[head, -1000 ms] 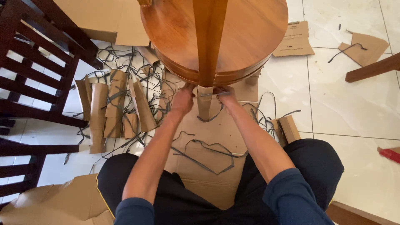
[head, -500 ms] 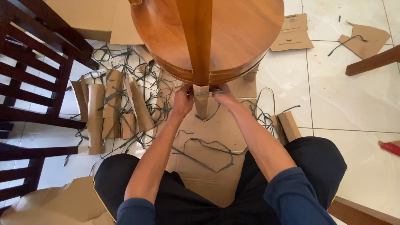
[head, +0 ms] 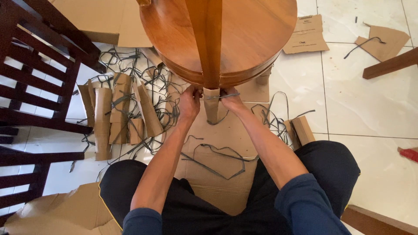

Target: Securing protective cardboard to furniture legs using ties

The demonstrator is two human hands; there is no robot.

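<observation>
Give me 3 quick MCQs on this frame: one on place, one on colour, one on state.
1. Where do the folded cardboard sleeves lie?
A. On the floor left of the left hand
B. On the round wooden seat
C. On the person's lap

2. What colour are the loose straps on the flat cardboard?
A. Red
B. Dark grey
C. Yellow

3. What is the state of the cardboard wrap on the wooden leg?
A. Lying off on the tiles
B. On the leg, strapped, both hands at it
C. On the leg, untouched

Answers: 1 A, they sit in a row beside the left hand. 2 B, dark grey loops. 3 B, left hand and right hand flank it, strap across.
</observation>
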